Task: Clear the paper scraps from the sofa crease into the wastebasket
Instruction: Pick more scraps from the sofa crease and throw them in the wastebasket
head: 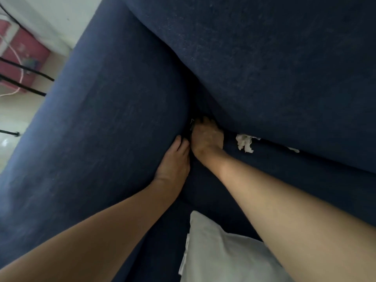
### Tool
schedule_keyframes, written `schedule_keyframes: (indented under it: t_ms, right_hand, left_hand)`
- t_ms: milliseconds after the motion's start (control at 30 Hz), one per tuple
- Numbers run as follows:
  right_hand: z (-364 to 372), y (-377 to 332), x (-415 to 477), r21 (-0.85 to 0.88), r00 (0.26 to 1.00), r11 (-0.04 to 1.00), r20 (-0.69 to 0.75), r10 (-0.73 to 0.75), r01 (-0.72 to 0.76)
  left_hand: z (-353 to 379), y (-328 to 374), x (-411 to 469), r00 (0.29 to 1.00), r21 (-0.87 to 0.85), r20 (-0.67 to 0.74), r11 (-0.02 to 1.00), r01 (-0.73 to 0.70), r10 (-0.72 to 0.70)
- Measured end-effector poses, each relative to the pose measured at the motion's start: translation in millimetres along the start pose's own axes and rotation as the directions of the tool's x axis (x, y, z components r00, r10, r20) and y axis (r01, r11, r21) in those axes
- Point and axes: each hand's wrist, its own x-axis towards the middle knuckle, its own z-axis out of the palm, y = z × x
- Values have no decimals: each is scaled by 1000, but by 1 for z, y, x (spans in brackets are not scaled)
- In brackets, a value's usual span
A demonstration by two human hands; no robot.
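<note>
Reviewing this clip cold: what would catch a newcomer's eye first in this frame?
Two bare forearms converge at the corner of a dark blue sofa, where the right hand digs into the crease beside a paper scrap and the left hand presses on the armrest. To the right, a crumpled white scrap sticks out of the crease. A white pillow lies at bottom centre.

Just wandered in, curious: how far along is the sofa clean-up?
Early on; nothing looks done. The left hand presses the armrest aside while the right hand digs into the crease by a small scrap. A crumpled scrap and a sliver remain.
</note>
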Motion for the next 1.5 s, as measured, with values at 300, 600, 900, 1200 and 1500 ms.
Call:
schedule_keyframes:
  t_ms: [300, 600, 900, 1200, 1500]
  right_hand:
    - [9, 7, 17, 18, 992, 999, -127, 28, -26]
    - [-1, 11, -1, 282, 983, 959, -167, 81, -31]
    - [-54, 8, -79, 421, 947, 902, -319, 47, 97]
    - [-138, -85, -154, 459, 895, 839, -440, -70, 292]
    - [-101, -273, -238, 506, 880, 721, -312, -358, 473]
  left_hand:
    - [-7, -6, 19, 998, -185, -58, 983, 21, -32]
    - [-13, -8, -18, 988, -460, -140, 888, -10, -62]
    - [3, -29, -106, 755, -884, -423, 410, -224, -500]
    - [58, -83, -218, 593, -952, -119, -78, -295, -797]
    - [205, -75, -368, 536, -921, 277, -379, -87, -797]
